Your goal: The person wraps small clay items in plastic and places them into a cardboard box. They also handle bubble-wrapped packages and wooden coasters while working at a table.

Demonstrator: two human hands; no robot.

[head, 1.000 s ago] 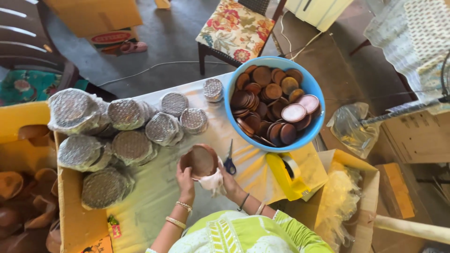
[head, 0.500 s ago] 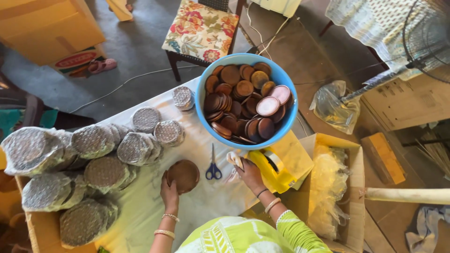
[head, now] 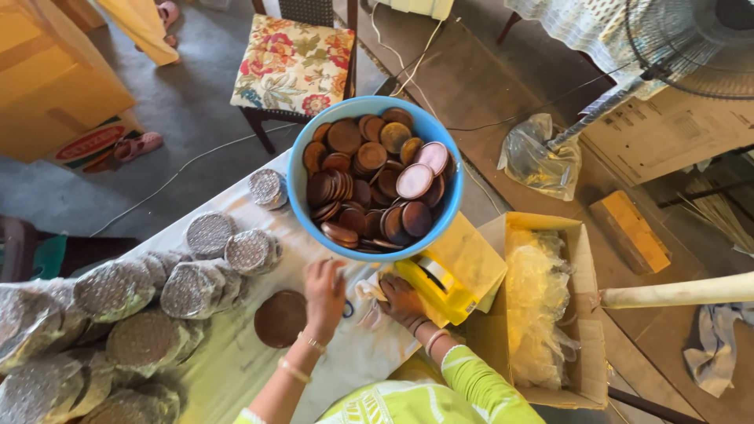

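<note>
Just beyond both hands the blue basin [head: 375, 118] of brown discs overhangs the far edge of the table [head: 236, 361], so little open cloth lies ahead of the fingers; the freest stretch of the pale cloth is nearer the person, below the left hand [head: 324, 292]. To the right of the right hand [head: 400, 298] a yellow scale [head: 452, 271] sits under the basin, touching or nearly touching that hand, and past it an open cardboard box [head: 577, 314] holds clear plastic bags. To the left of the left hand stacks of discs wrapped in clear plastic [head: 192, 286] crowd the table out to its left edge. Beyond the table are a grey floor, a chair with a flowered cushion [head: 294, 67] and a fan [head: 691, 43]. The left hand lies palm down, fingers loosely spread, over blue-handled scissors [head: 348, 308], gripping nothing that can be seen. A single brown disc [head: 280, 318] lies flat on the cloth just left of that hand. The right hand is curled, its fingers resting on a bit of crumpled clear plastic [head: 369, 294]; whether it grips the plastic cannot be told.
</note>
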